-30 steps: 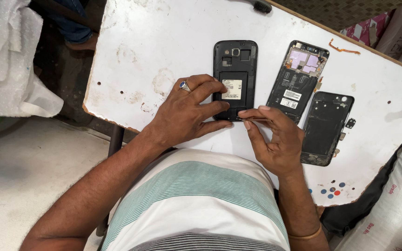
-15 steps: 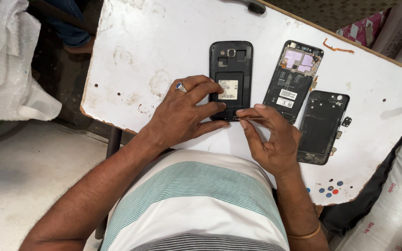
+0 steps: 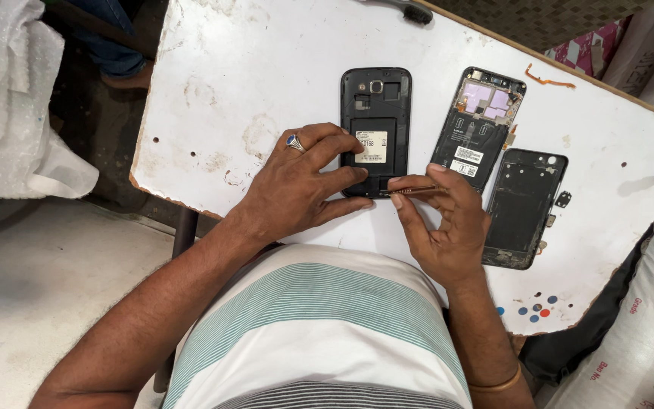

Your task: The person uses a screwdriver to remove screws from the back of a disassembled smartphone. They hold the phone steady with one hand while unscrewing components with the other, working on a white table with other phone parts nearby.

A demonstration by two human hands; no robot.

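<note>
Black phone (image 3: 376, 129) — back cover off.

Phone-repair workshop: opened phones (image 3: 478, 126) on worktable (image 3: 251, 83)

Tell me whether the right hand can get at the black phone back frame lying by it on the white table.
Probably yes: the black phone back frame lies uncovered beside the right hand, though that hand holds a thin tool.
</note>
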